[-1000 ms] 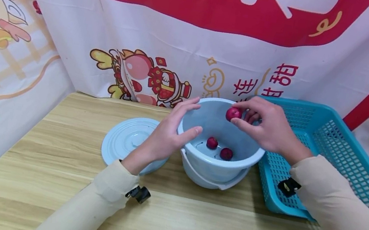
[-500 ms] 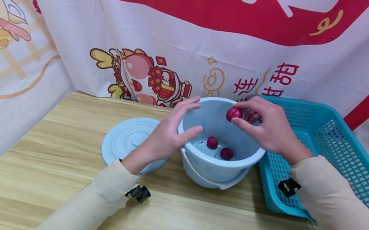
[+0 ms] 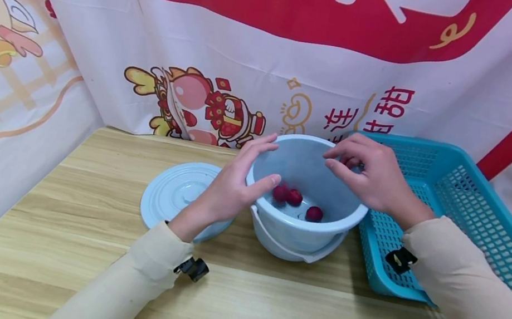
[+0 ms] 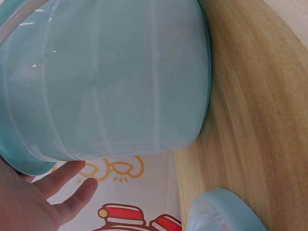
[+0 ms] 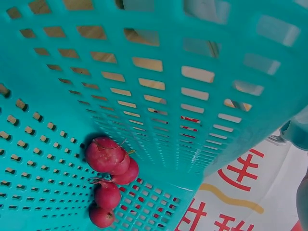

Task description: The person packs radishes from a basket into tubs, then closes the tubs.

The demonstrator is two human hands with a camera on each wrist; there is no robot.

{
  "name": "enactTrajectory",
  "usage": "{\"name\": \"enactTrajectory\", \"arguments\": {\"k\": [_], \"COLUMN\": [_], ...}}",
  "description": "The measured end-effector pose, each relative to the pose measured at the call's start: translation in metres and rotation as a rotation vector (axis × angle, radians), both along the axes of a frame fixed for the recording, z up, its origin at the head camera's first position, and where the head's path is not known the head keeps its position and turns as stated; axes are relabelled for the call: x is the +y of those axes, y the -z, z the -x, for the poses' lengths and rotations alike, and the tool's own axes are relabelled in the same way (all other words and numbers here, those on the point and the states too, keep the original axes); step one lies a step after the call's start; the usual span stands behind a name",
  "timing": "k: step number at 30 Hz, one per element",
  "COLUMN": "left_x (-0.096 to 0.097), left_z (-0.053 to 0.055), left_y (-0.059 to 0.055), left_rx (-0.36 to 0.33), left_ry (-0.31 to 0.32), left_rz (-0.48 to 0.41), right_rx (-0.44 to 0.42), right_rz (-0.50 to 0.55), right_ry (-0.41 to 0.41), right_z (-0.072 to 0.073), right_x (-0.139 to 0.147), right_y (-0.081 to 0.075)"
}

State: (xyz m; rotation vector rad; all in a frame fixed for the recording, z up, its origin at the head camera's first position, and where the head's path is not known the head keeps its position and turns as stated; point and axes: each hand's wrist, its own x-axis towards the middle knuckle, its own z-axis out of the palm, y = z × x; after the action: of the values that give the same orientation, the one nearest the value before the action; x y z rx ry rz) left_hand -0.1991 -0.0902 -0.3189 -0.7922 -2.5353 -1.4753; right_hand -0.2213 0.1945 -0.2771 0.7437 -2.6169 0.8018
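In the head view a light blue bucket [image 3: 293, 239] stands upright with its handle hanging at the front. Three red radishes [image 3: 314, 214] lie on its bottom, one at the left near the tip of my left thumb in this view. My left hand [image 3: 239, 182] rests at the bucket's left rim, its fingers extended; the left wrist view shows fingertips beside the outer wall. Over the right side of the opening is my right hand [image 3: 368, 170], thumb and index finger slightly apart with nothing between the tips. Its other fingers are bent in and partly hidden.
A teal perforated basket [image 3: 494, 222] stands right of the bucket, with several radishes [image 5: 107, 195] in one corner. The bucket's lid [image 3: 179, 194] lies at left on the wooden table [image 3: 230, 313]. A printed cloth [image 3: 194, 42] hangs behind.
My right thumb and index finger have let go of a radish, which has dropped into the bucket at the left. The left hand has stayed at the rim.
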Motion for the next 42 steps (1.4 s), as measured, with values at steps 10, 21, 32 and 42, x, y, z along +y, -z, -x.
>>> {"name": "enactTrajectory", "arguments": {"k": [10,21,32,42], "left_x": [0.0,0.0,0.0,0.0], "left_z": [0.0,0.0,0.0,0.0], "left_y": [0.0,0.002,0.0,0.001], "left_rx": [-0.003,-0.001,0.002,-0.001], "left_ry": [-0.003,0.0,-0.005,-0.003], "left_rz": [0.003,0.002,0.009,0.005], "right_rx": [-0.006,-0.285,-0.275,-0.361], "right_rz": [0.023,0.387,0.524,0.489], "right_ry": [-0.005,-0.04,0.002,0.137], "right_z": [0.0,0.0,0.01,0.017], "right_x": [0.0,0.023,0.059,0.087], "right_y": [-0.001,-0.005,-0.003,0.0]}}
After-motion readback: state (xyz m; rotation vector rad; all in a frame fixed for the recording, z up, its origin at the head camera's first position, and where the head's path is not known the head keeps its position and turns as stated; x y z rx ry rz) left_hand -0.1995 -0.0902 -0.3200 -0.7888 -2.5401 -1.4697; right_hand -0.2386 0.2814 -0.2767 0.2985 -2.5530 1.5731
